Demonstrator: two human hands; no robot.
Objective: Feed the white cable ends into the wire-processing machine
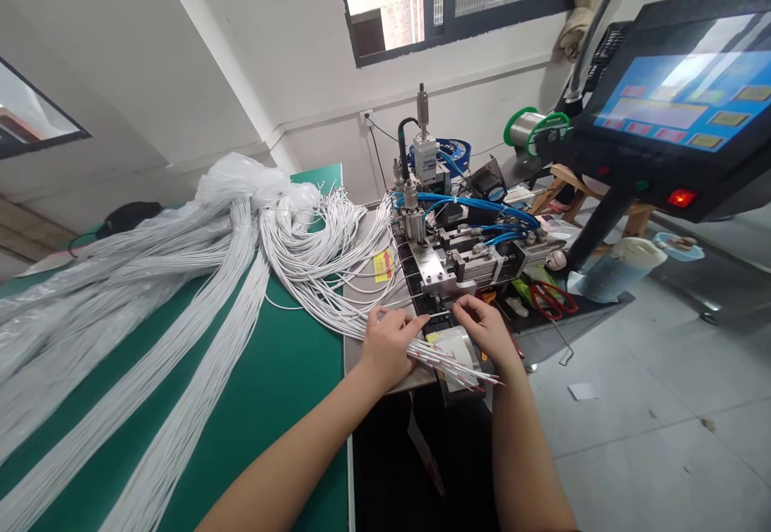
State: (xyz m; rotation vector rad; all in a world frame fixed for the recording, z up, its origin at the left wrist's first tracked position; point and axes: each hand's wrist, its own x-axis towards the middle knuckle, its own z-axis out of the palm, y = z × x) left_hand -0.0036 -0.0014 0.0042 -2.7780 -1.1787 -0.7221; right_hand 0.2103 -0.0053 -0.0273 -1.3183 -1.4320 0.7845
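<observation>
My left hand (389, 349) is closed around a bundle of white wires (449, 362), whose reddish-tipped ends stick out to the right below my fingers. Between my two hands runs a single white wire (439, 314), level, just in front of the wire-processing machine (434, 268). The thumb and index finger of my left hand rest at its left part. At its right end, my right hand (487, 331) pinches with thumb and fingertips, close to the machine's front edge. The exact tip is hidden by my fingers.
More white wires (307, 275) loop over the green table mat (289, 403), partly under clear plastic (241, 182). A control screen (687, 106) overhangs at right. Red-handled scissors (552, 299), a translucent jug (623, 271) and a green-rimmed spool (533, 130) stand near the machine.
</observation>
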